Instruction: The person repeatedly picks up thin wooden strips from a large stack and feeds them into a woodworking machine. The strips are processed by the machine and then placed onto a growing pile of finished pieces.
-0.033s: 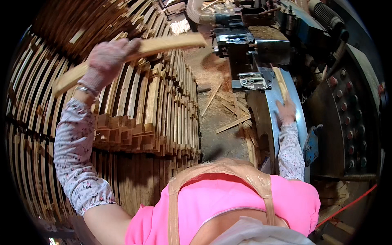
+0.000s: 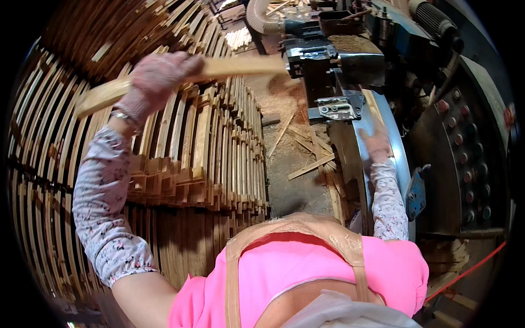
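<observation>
My gloved left hand is raised over the stacks at left, its fingers wrapped round a long pale wooden board. One end of the board points toward the machine, the other sticks out behind my wrist. My right hand rests low on the shiny metal bed of the machine, fingers spread and slightly blurred. Beside its fingers a narrow wooden strip lies along the bed, its far end near the metal guide block. Whether my palm presses on the strip is hard to see.
Stacked wooden strips fill the left side. Loose offcuts and sawdust lie on the floor between stacks and machine. A control panel with several buttons stands at right. A ribbed hose curves down at the top, near the machine's far end.
My left hand has shifted a little to the right with the board, whose far end now reaches nearer the machine. My right hand has moved slightly left on the bed.
</observation>
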{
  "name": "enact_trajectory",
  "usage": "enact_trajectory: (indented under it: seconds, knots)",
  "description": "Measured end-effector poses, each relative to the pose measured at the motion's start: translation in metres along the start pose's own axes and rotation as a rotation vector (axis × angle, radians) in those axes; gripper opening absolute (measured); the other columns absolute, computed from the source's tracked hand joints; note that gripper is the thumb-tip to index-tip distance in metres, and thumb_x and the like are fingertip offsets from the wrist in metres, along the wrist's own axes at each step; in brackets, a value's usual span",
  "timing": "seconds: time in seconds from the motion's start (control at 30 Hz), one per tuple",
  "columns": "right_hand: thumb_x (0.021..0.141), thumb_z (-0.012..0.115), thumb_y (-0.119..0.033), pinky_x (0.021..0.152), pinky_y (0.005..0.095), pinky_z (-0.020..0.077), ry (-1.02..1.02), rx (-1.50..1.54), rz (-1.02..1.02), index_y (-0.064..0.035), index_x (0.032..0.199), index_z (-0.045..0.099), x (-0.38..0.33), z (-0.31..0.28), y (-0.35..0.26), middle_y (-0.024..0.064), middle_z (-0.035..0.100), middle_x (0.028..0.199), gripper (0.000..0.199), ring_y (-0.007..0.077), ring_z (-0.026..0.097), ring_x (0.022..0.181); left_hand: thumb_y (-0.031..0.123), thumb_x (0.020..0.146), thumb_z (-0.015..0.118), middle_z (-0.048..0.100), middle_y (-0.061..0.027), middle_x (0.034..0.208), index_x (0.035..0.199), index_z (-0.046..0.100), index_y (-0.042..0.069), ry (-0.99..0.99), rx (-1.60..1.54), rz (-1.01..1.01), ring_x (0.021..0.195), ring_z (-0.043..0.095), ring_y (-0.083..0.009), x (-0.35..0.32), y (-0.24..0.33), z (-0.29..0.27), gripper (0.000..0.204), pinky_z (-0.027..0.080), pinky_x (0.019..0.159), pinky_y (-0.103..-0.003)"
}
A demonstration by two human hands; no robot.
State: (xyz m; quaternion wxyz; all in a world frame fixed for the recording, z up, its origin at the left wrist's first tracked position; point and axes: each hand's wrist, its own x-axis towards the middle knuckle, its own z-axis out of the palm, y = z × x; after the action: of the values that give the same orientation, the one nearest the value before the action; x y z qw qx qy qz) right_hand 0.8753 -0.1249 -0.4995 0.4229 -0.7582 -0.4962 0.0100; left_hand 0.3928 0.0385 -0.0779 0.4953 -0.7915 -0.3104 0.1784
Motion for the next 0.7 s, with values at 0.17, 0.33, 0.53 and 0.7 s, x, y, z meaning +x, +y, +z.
enact_trajectory:
  seconds: [0.17, 0.33, 0.53, 0.7]
  knots:
    - [0.082, 0.080, -0.030, 0.108, 0.0461, 0.0473, -0.041, -0.004, -0.746, -0.0128, 0.153, 0.053, -0.018, -0.030, -0.169, 0.0192, 0.062, 0.140, 0.078, 0.0349, 0.056, 0.132, 0.023, 0.109, 0.048, 0.059, -0.0030, 0.116, 0.143, 0.051, 0.029, 0.591, 0.141, 0.418, 0.093, 0.063, -0.0166, 0.060, 0.104, -0.035, 0.034, 0.056, 0.075, -0.032]
    - [0.080, 0.081, -0.014, 0.094, 0.0478, 0.0528, -0.043, 0.064, -0.299, -0.0030, 0.140, 0.062, -0.128, -0.080, -0.109, 0.0192, 0.071, 0.122, 0.064, 0.0389, 0.067, 0.107, 0.029, 0.106, 0.056, 0.043, -0.0038, 0.164, 0.161, 0.040, 0.031, 0.304, 0.088, 0.470, 0.153, 0.038, -0.0250, 0.098, 0.131, -0.084, 0.057, 0.029, 0.128, -0.041]
    - [0.085, 0.077, -0.026, 0.095, 0.0490, 0.0509, -0.150, -0.583, 0.315, -0.0162, 0.150, 0.054, -0.322, -0.169, -0.026, 0.0114, 0.068, 0.131, 0.069, 0.0385, 0.062, 0.115, 0.047, 0.092, 0.074, 0.035, -0.0107, 0.168, 0.164, 0.032, 0.025, -0.032, -0.277, 0.102, 0.155, 0.032, -0.0299, 0.079, 0.061, -0.044, 0.087, 0.026, 0.129, -0.045]
    - [0.092, 0.073, -0.037, 0.098, 0.0445, 0.0516, -0.034, -0.766, 0.332, -0.0198, 0.153, 0.050, -0.265, -0.143, -0.013, 0.0086, 0.066, 0.136, 0.068, 0.0310, 0.061, 0.119, 0.027, 0.087, 0.073, 0.049, -0.0126, 0.154, 0.156, 0.043, 0.015, -0.187, -0.348, -0.008, 0.143, 0.047, -0.0332, 0.066, 0.015, -0.040, 0.077, 0.041, 0.118, -0.044]
